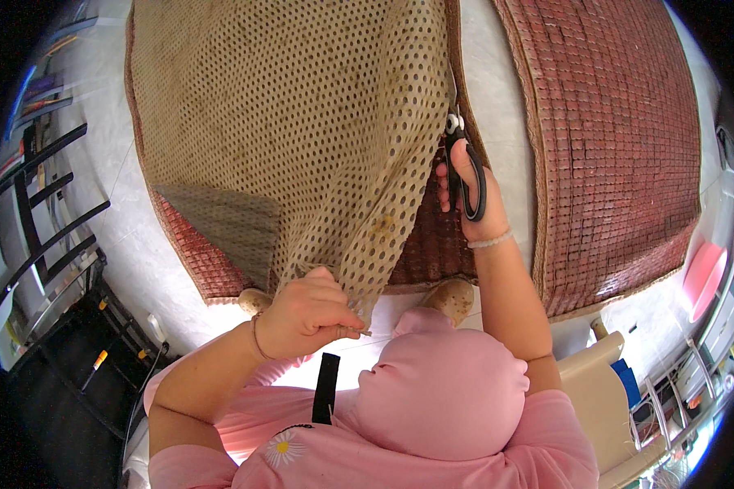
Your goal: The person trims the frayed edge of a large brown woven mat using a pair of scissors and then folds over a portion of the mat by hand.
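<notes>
A tan perforated mesh backing (263, 104) lies over a reddish-brown mat of small linked tiles (186, 257), which shows at the lower left and beneath the lifted right side. My left hand (309, 312) grips the near edge of the mesh and pulls it up into folds. In my right hand (480, 192) is a pair of scissors (474, 189) with black handles. Their pivot sits at the right edge of the mesh, beside the mat's brown cloth border (472, 122). The blades are largely hidden there.
A second reddish-brown tile mat (618, 153) lies on the pale floor (495, 73) to the right. Black metal rails (43, 202) stand at the left. A pink basin (704, 281) and a beige chair (596, 397) are at the right. My shoes (452, 299) are by the mat's near edge.
</notes>
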